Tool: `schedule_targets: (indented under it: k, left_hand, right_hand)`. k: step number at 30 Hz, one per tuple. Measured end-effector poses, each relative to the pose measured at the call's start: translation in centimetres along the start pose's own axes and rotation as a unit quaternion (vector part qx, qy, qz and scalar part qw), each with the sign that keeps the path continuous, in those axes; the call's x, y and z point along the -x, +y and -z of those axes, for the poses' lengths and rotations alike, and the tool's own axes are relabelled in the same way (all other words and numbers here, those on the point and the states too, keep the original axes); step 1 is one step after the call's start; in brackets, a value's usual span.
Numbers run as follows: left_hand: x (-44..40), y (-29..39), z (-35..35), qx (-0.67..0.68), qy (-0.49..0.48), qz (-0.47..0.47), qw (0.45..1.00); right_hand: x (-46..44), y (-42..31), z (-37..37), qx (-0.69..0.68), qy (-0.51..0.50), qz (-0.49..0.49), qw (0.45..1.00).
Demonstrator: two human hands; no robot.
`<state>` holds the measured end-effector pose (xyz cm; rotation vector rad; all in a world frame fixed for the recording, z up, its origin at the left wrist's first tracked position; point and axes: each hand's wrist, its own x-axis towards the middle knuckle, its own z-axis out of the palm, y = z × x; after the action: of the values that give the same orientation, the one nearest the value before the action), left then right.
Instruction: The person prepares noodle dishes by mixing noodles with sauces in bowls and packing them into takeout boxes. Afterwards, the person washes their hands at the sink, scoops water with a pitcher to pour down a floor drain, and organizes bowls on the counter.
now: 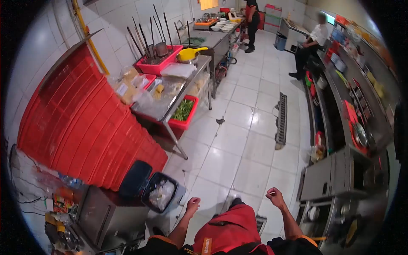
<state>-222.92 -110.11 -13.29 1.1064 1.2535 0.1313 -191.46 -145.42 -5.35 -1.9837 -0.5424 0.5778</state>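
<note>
My left hand [193, 205] hangs low in front of me with its fingers curled in, and nothing shows in it. Closest to it is a waste bin [180, 196] holding clear plastic bags [162, 194], its dark blue lid [136, 177] tipped back. On the other side, my right hand [277, 198] is raised with fingers pinched together. A tiny whitish thing [270, 194] shows at those fingertips, too small to name. Between the hands lies my red apron [231, 227], above a dark shoe [236, 201].
Tall nested red baskets [89, 123] lean at left. Beyond stands a steel table [163, 104], with a red crate of leafy greens [187, 121] below. Steel counters [331, 174] line the right. A floor grate [281, 121] runs ahead; one person [251, 25] stands, another [312, 42] sits.
</note>
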Motion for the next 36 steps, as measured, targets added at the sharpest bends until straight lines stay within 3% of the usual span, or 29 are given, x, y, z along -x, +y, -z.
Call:
schedule_targets:
  k: [2,3,4,6,8,10,12,14,16,17,18,19,20,21,22,23,24,25,26,28,29,33,36]
  left_hand:
    - [-4.4,6.1,-3.6,-0.123,-0.086,-0.149,0.977]
    - [-7.4,7.8,-4.7,-0.133,-0.091,-0.153,0.975]
    - [-9.7,9.8,-6.0,-0.119,-0.056,-0.126,0.983]
    - [-15.1,10.3,-6.6,-0.002,-0.049,-0.083,0.995]
    - [-20.1,9.2,-7.8,0.122,0.034,0.026,0.992]
    - [-19.6,11.2,-10.1,0.094,0.126,0.15,0.976]
    - [-18.8,13.1,-12.4,0.1,0.134,0.189,0.968]
    - [-20.0,13.2,-14.8,0.147,0.127,0.186,0.963]
    - [-22.4,15.5,-18.2,0.156,0.157,0.194,0.956]
    - [-25.5,14.1,-19.4,0.306,0.054,0.126,0.942]
    - [-27.6,13.7,-20.5,0.443,-0.047,0.05,0.894]
    - [-30.3,16.6,-23.3,0.394,0.007,0.039,0.918]
    - [-34.0,19.1,-25.9,0.293,0.067,0.047,0.953]
    - [-36.2,24.2,-28.9,0.153,0.113,-0.007,0.982]
    - [-37.0,32.2,-30.7,-0.013,0.171,-0.105,0.98]
    - [-41.2,32.9,-32.3,-0.076,0.168,-0.123,0.975]
    - [-43.7,38.0,-32.7,-0.014,0.115,-0.056,0.992]
    - [-43.4,45.3,-33.2,-0.088,0.165,-0.055,0.981]
    - [-45.2,48.2,-33.9,-0.098,0.179,-0.085,0.975]
    - [-45.5,56.2,-35.1,-0.025,0.165,-0.186,0.968]
    - [-45.4,59.7,-35.6,0.0,0.145,-0.198,0.97]
    - [-48.8,69.1,-37.2,0.093,0.136,-0.228,0.96]
    - [-51.5,74.7,-37.7,0.247,0.263,-0.206,0.909]
  right_hand:
    - [-8.6,0.1,1.8,-0.016,-0.011,-0.034,0.999]
    - [-14.2,-1.0,2.9,0.045,-0.015,0.013,0.999]
    - [-20.0,-2.6,4.1,0.106,-0.02,0.061,0.992]
    - [-32.2,-8.0,5.4,0.089,-0.047,0.104,0.989]
    - [-44.1,-16.7,5.9,0.198,-0.064,0.158,0.965]
    - [-55.3,-23.5,4.1,0.197,-0.063,0.269,0.941]
    - [-64.5,-31.9,1.4,0.192,-0.101,0.337,0.916]
    - [-73.3,-38.3,-2.1,0.178,-0.086,0.463,0.864]
    - [-81.9,-43.4,-6.2,0.268,-0.11,0.483,0.826]
    - [-85.7,-45.2,-8.5,0.282,-0.1,0.491,0.818]
    - [-89.1,-46.3,-10.8,0.295,-0.091,0.497,0.811]
    - [-92.1,-47.4,-12.9,0.296,-0.105,0.498,0.808]
    - [-94.6,-48.5,-14.7,0.321,-0.052,0.553,0.767]
    - [-97.3,-49.2,-16.1,0.342,-0.002,0.604,0.719]
    - [-99.8,-49.7,-17.4,0.343,-0.02,0.609,0.714]
    - [-101.7,-49.6,-18.4,0.396,-0.053,0.573,0.715]
    - [-103.1,-49.4,-19.3,0.447,-0.089,0.532,0.713]
    - [-104.5,-50.2,-19.6,0.494,-0.164,0.495,0.695]
    - [-105.5,-50.9,-19.5,0.492,-0.186,0.5,0.688]
    - [-107.4,-52.2,-18.6,0.346,-0.361,0.48,0.721]
    - [-107.7,-53.2,-17.5,0.321,-0.333,0.539,0.704]
    - [-110.6,-55.3,-15.7,0.233,-0.372,0.554,0.708]
    - [-113.0,-57.2,-15.0,0.16,-0.383,0.613,0.672]
